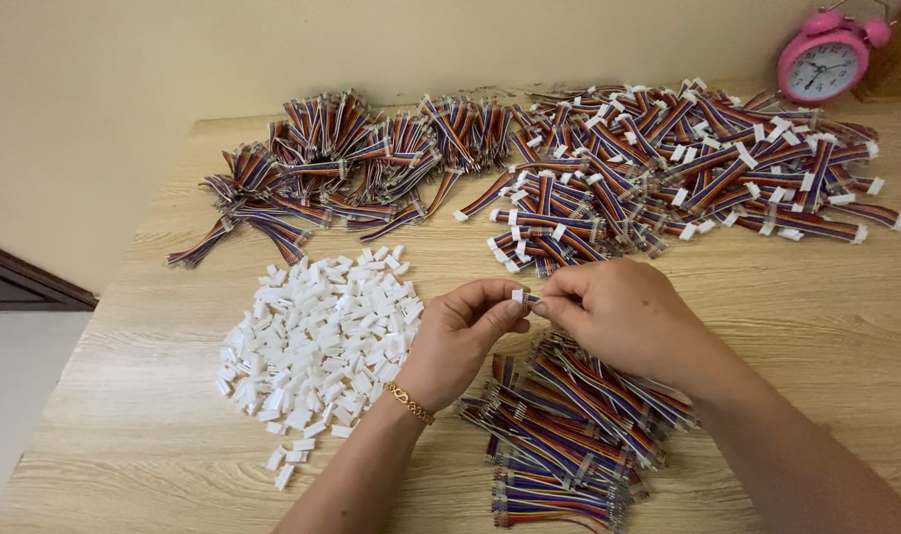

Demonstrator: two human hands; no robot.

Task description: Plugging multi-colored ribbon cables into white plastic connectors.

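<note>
Where the head view centres on the wooden table (787, 326), a small white connector (518, 295) is pinched by the left hand (462, 336), while the right hand (624, 314) is closed on the wire end meeting it. A heap of white connectors (317, 341) is seen at nine o'clock of the hands, loose rainbow wires (569, 435) at six, finished cables (688, 168) at one.

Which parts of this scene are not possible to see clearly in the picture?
- Head view: the small white connector between the left hand and right hand is mostly covered by fingertips.
- Wire ends at the connector: too small to tell if they are inserted.
- Cable pile near the person: partly hidden under the right hand and forearm.
- Pink alarm clock: top cut off by the upper edge.
</note>
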